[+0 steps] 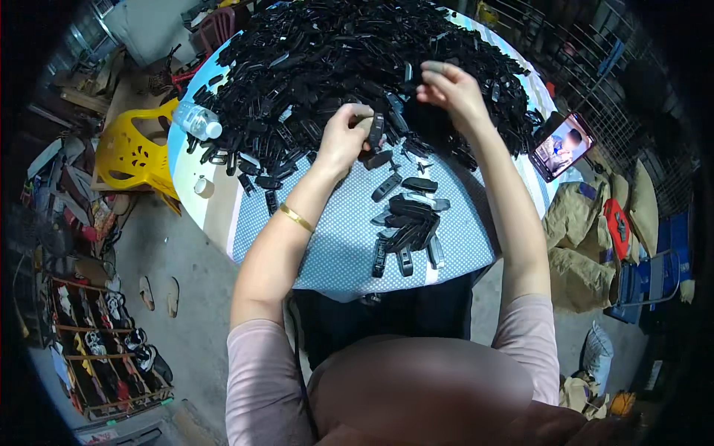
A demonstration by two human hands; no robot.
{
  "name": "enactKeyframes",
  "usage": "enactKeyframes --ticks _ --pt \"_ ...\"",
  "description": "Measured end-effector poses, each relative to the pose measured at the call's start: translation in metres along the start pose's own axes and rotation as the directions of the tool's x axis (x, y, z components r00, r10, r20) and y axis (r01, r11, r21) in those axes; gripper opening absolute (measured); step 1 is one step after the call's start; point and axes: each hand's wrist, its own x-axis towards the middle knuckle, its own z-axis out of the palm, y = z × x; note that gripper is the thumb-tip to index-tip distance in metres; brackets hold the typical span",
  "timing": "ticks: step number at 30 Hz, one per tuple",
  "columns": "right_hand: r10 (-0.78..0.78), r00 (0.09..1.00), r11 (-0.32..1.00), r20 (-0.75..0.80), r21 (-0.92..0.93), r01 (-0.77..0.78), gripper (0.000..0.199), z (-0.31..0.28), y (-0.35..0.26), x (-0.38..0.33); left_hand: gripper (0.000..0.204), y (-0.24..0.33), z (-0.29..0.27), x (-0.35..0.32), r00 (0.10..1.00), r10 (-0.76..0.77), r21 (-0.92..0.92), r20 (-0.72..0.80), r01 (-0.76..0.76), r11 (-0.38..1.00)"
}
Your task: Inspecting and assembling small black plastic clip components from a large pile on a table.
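Observation:
My left hand (345, 140), with a gold bracelet on its wrist, is closed on a small elongated black plastic casing (377, 131) that looks like a key fob shell. It holds the casing upright above the near edge of a large heap of similar black casings (312, 67). To the right, my right hand (451, 91) is raised over the heap. Its fingers are bent and apart, and I see nothing in them. Between my forearms, a small stack of casings (409, 221) lies on the patterned tablecloth (327, 245).
A clear plastic bottle (195, 120) and a small white cup (202, 186) stand at the table's left. A phone (563, 147) with a lit screen is at the right edge. Beyond are a yellow chair (134, 149), a shoe rack (108, 349) and brown sacks (584, 275).

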Motion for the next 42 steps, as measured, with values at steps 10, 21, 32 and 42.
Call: enactKeyframes --ticks 10,21,32,42 --pt "-0.255 0.941 0.612 0.223 -0.716 0.335 0.023 0.022 0.023 -0.041 0.037 -0.003 -0.006 0.008 1.0 0.005 -0.174 -0.015 -0.008 0.985" --pt "-0.026 0.993 0.949 0.119 -0.309 0.062 0.026 0.017 0.032 -0.037 0.03 0.014 0.011 -0.004 0.998 0.066 -0.119 -0.007 -0.066 0.991" --pt "0.209 0.95 0.959 0.231 0.14 -0.246 0.025 0.026 0.023 -0.048 0.031 0.013 0.005 -0.008 0.995 0.103 -0.099 0.011 -0.101 0.99" --pt "-0.135 0.974 0.955 0.18 -0.239 0.176 0.023 0.032 0.025 -0.053 0.032 0.021 0.007 -0.014 0.991 0.12 -0.068 0.053 -0.116 0.991"
